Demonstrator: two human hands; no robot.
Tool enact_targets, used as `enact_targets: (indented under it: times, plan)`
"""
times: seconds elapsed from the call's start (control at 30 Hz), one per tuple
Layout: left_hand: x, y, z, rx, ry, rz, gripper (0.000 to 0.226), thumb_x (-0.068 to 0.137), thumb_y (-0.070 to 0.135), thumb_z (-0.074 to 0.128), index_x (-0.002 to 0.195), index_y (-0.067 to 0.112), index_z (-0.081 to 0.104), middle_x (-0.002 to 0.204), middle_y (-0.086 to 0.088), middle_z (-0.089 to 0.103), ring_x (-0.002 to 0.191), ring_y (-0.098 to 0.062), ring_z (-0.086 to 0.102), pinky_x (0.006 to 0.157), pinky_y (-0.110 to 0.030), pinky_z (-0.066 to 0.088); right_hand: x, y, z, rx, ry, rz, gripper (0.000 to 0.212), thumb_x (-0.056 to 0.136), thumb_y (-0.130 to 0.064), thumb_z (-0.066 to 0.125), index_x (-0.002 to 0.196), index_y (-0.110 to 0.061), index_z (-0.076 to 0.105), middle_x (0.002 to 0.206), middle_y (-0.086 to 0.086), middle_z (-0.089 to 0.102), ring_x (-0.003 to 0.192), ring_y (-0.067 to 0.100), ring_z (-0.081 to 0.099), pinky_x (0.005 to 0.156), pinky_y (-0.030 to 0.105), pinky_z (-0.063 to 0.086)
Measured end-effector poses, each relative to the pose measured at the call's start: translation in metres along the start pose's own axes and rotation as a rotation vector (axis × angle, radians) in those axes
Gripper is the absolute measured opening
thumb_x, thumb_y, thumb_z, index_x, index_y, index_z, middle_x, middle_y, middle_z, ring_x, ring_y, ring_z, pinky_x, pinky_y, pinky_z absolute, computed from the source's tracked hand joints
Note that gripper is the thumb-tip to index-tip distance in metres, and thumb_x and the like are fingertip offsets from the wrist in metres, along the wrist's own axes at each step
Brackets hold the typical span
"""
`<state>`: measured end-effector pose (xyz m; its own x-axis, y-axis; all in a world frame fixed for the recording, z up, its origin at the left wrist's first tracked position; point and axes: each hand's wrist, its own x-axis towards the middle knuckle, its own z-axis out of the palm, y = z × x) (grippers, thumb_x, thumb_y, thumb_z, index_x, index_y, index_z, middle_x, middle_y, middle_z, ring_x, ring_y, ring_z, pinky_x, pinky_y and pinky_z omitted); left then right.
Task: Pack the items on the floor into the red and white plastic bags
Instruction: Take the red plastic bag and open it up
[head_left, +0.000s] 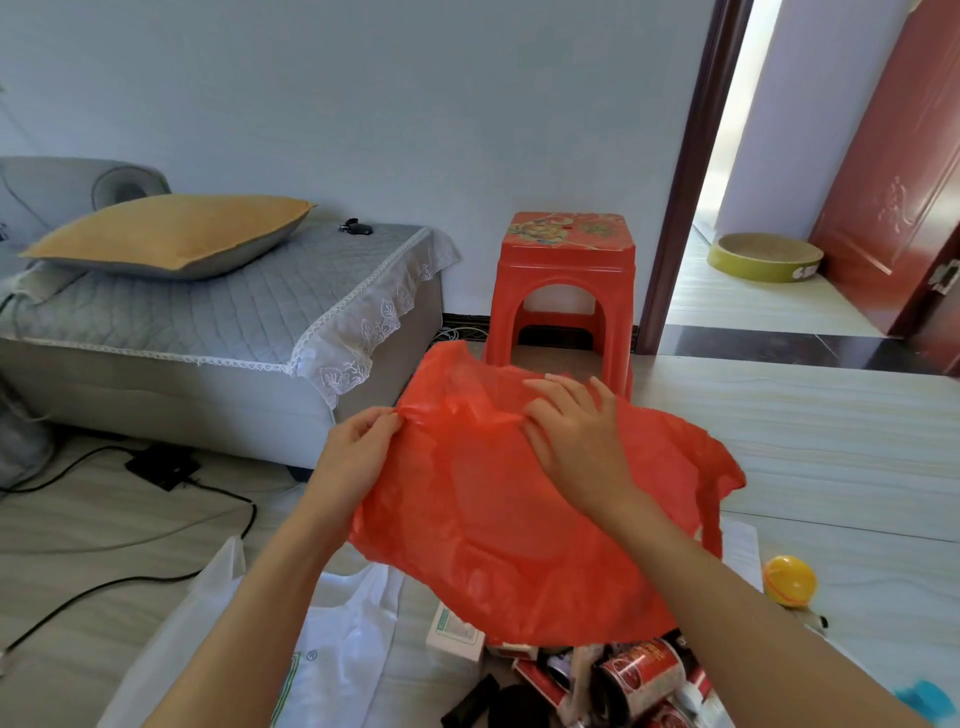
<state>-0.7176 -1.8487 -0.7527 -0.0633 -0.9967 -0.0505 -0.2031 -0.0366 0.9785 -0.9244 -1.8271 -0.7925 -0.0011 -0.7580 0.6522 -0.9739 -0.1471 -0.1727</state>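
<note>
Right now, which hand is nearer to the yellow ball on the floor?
Right. The right hand rests on the red bag, up and left of the yellow ball; the left hand pinches the bag's far left edge.

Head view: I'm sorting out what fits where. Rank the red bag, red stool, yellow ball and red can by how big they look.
1. red bag, held up near the camera, so it looks bigger
2. red stool
3. red can and yellow ball: look alike, not ranked
</note>
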Motion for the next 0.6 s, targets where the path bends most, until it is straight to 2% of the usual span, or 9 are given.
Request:
enact_targets:
  times: [0.1,0.17,0.27,0.33,0.37,0.43,0.5,0.53,0.6]
  plan:
    - [0.012,-0.011,-0.013,0.094,0.153,-0.021,0.019,0.090,0.022,0.049,0.077,0.013,0.059,0.074,-0.009,0.049,0.072,-0.018,0.043,0.062,-0.029,0.034,-0.002,0.008,-0.006,0.232,-0.043,0.217,0.026,0.091,-0.024,0.039,0.087,-0.010,0.061,0.077,0.008,0.068,0.077,0.030,0.065,0.083,0.042,0.046]
    - [0.019,-0.021,-0.020,0.184,0.171,-0.063,0.022,0.089,0.024,0.048,0.073,0.010,0.052,0.071,-0.011,0.041,0.068,-0.018,0.038,0.057,-0.029,0.029,0.000,0.014,-0.011,0.399,-0.115,0.347,0.017,0.093,-0.019,0.048,0.089,-0.007,0.060,0.070,0.005,0.062,0.072,0.030,0.062,0.072,0.039,0.046]
    - [0.023,-0.033,-0.022,0.513,0.214,-0.081,0.029,0.088,0.029,0.050,0.074,0.007,0.063,0.068,-0.013,0.052,0.070,-0.027,0.051,0.066,-0.033,0.042,0.005,0.014,-0.017,0.539,-0.148,0.435,0.018,0.087,-0.023,0.061,0.077,-0.009,0.065,0.067,-0.007,0.059,0.067,0.010,0.057,0.073,0.027,0.041]
    - [0.019,-0.032,-0.019,0.692,0.305,0.047,0.026,0.088,0.034,0.054,0.097,0.012,0.065,0.089,-0.011,0.062,0.089,-0.031,0.059,0.081,-0.038,0.047,0.009,0.010,-0.020,0.575,-0.140,0.470,0.021,0.086,-0.025,0.063,0.073,-0.009,0.067,0.065,-0.007,0.060,0.066,0.007,0.055,0.072,0.023,0.038]
    - [0.015,-0.027,-0.016,0.665,0.321,0.156,0.029,0.087,0.036,0.055,0.107,0.015,0.061,0.096,-0.008,0.061,0.092,-0.029,0.059,0.084,-0.038,0.046,0.010,0.008,-0.021,0.576,-0.138,0.468,0.022,0.086,-0.025,0.063,0.073,-0.009,0.069,0.066,-0.006,0.060,0.068,0.007,0.055,0.070,0.021,0.036]
    - [0.006,-0.014,-0.005,0.513,0.208,0.383,0.033,0.087,0.035,0.058,0.114,0.018,0.056,0.091,0.001,0.057,0.082,-0.020,0.058,0.078,-0.031,0.045,0.011,0.002,-0.020,0.560,-0.155,0.450,0.022,0.085,-0.025,0.064,0.076,-0.007,0.071,0.070,-0.005,0.062,0.072,0.007,0.056,0.067,0.017,0.034]
    - [-0.005,-0.004,0.014,0.544,0.005,0.517,0.031,0.084,0.036,0.061,0.112,0.023,0.057,0.088,0.010,0.054,0.080,-0.009,0.053,0.073,-0.018,0.041,0.012,-0.006,-0.016,0.588,-0.171,0.436,0.021,0.084,-0.024,0.065,0.076,-0.005,0.071,0.071,0.000,0.065,0.072,0.006,0.055,0.063,0.018,0.034]
    - [-0.009,-0.003,0.023,0.611,-0.070,0.558,0.025,0.084,0.037,0.061,0.106,0.024,0.059,0.088,0.011,0.054,0.080,-0.009,0.052,0.072,-0.018,0.041,0.013,-0.011,-0.015,0.625,-0.169,0.438,0.020,0.084,-0.023,0.066,0.074,-0.006,0.071,0.071,0.002,0.066,0.069,0.006,0.055,0.061,0.019,0.035]
    - [-0.010,-0.006,0.034,0.699,-0.115,0.571,0.015,0.088,0.032,0.057,0.084,0.018,0.060,0.077,0.007,0.057,0.074,-0.011,0.054,0.070,-0.027,0.042,0.017,-0.018,-0.016,0.721,-0.145,0.445,0.015,0.084,-0.021,0.066,0.074,-0.010,0.069,0.069,0.000,0.064,0.066,0.003,0.054,0.064,0.018,0.039]
